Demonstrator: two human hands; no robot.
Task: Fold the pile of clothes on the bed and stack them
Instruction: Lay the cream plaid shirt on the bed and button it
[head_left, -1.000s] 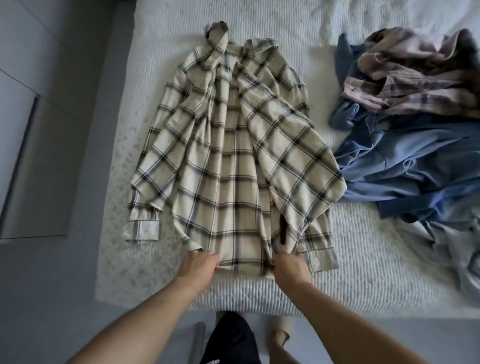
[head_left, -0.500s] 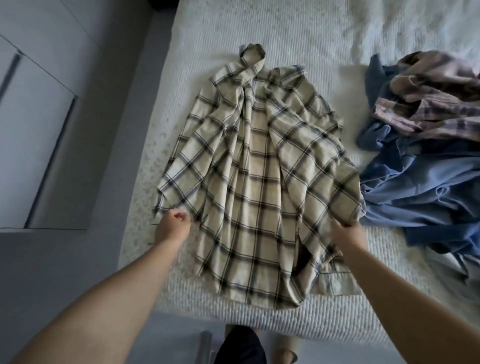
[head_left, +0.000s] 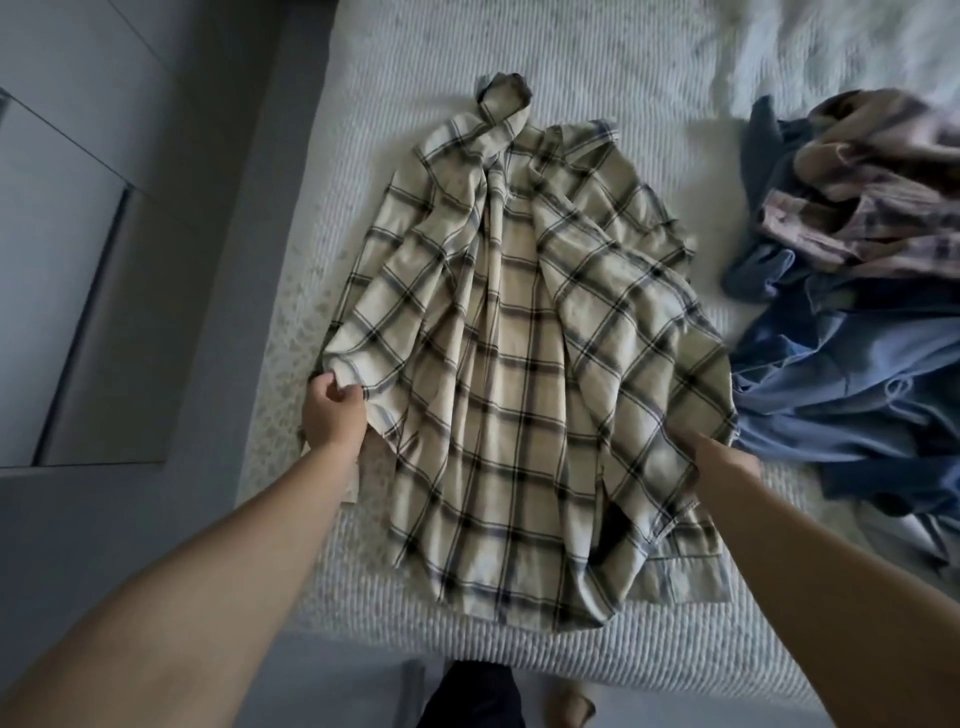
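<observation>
A cream plaid shirt (head_left: 519, 374) lies spread on the white bed (head_left: 597, 57), collar away from me, hem near the front edge. My left hand (head_left: 332, 410) grips the shirt's left side fold, where the sleeve is tucked over. My right hand (head_left: 714, 457) reaches under the shirt's right side. The cloth drapes over its fingers and lifts there, so most of that hand is hidden. The pile of unfolded clothes sits to the right: a blue garment (head_left: 857, 374) with a pink plaid one (head_left: 883, 208) on top.
Grey floor (head_left: 218, 312) runs along the bed's left side, with a pale cabinet panel (head_left: 52, 260) beyond it. My dark trouser leg (head_left: 467, 696) stands at the bed's front edge. Bare bedding shows behind the shirt's collar.
Both hands left the hem and moved outward to the shirt's sides. The left sleeve is now folded over the body, and the right side has lifted over my right hand.
</observation>
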